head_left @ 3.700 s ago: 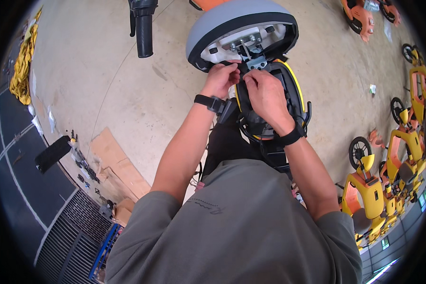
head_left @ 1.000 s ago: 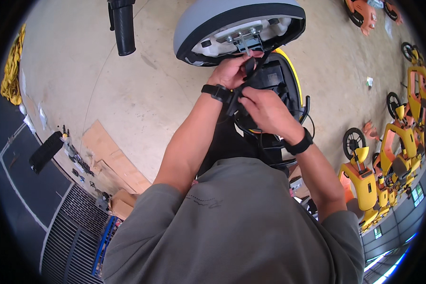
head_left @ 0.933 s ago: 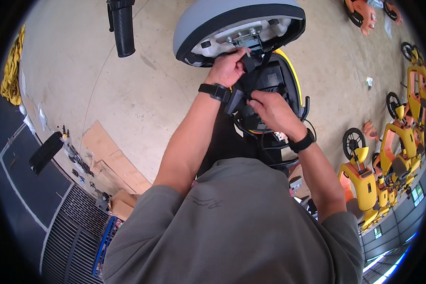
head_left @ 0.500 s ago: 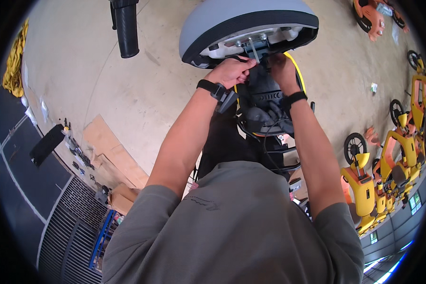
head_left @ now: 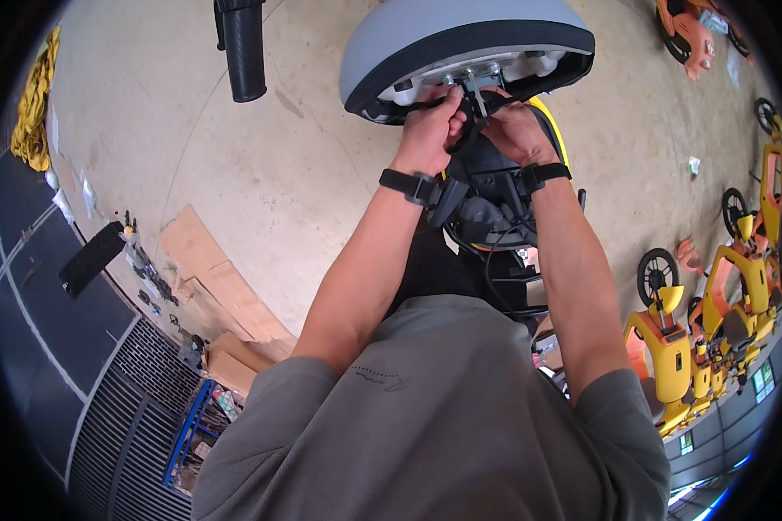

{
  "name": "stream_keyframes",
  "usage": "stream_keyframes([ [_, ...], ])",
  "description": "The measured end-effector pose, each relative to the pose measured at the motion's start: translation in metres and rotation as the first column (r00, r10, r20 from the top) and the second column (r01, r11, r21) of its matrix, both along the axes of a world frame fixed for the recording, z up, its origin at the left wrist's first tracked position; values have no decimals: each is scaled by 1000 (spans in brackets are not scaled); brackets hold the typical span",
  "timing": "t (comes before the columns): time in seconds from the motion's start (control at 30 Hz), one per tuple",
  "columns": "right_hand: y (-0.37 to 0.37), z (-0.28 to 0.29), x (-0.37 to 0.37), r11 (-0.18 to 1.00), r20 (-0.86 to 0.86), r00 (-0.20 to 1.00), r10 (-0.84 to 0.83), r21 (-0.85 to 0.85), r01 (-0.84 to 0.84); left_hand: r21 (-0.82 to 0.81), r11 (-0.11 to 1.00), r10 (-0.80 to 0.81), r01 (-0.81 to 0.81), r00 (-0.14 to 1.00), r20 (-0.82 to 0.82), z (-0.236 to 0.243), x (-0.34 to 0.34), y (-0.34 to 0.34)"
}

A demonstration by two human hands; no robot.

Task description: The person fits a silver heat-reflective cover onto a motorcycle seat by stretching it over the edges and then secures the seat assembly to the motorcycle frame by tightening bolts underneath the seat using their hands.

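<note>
A grey seat with a black rim (head_left: pixel 465 39) is tipped up in front of me, its white underside and metal bracket (head_left: pixel 471 82) toward me. Just below the bracket, my left hand (head_left: pixel 430 135) is closed, thumb on top, on a dark strap-like band (head_left: pixel 469 135). On the bracket's other side, my right hand (head_left: pixel 521 132) has bent fingers at the same band; its fingertips are partly hidden behind the band and bracket. Under both hands lies the black body of the vehicle with yellow edging (head_left: pixel 547 122), and dark bundled parts (head_left: pixel 482 213) sit in it.
A black handlebar grip (head_left: pixel 245 61) juts in at the upper left. Cardboard sheets (head_left: pixel 213 269) lie on the floor at left, near a black block-like part (head_left: pixel 93 259). Several yellow scooters (head_left: pixel 669 352) stand in a row at right, and orange parts (head_left: pixel 691 43) lie beyond.
Both hands have come up close under the bracket, and the right hand has turned so its fingers show. The dark band now shows between them. The whole view has shifted slightly.
</note>
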State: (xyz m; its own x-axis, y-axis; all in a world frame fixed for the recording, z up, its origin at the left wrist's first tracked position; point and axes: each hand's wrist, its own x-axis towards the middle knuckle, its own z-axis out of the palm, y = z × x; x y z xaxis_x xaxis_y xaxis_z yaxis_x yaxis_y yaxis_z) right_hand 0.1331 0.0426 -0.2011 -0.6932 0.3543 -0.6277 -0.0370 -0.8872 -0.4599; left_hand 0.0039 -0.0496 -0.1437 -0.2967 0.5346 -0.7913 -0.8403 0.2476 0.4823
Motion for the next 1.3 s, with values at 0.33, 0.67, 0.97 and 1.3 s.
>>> stream_keyframes([
  [0.33, -3, 4, 20, 994, 138, 986, -99, -23, 103, 245, 910, 236, -334, 904, 357, 40, -5, -16],
  [0.67, -45, 115, -19, 997, 282, 957, -70, -5, 74, 297, 938, -220, 179, 969, 109, 58, -30, -112],
  [0.97, -54, 130, -33, 444, 642, 758, -115, 716, -539, 51, 846, -488, 530, 810, -326, -15, 13, -57],
  [1.3, -65, 125, 3, 374, 711, 701, -49, 664, -647, 233, 941, -306, 246, 911, 276, 4, 5, 9],
])
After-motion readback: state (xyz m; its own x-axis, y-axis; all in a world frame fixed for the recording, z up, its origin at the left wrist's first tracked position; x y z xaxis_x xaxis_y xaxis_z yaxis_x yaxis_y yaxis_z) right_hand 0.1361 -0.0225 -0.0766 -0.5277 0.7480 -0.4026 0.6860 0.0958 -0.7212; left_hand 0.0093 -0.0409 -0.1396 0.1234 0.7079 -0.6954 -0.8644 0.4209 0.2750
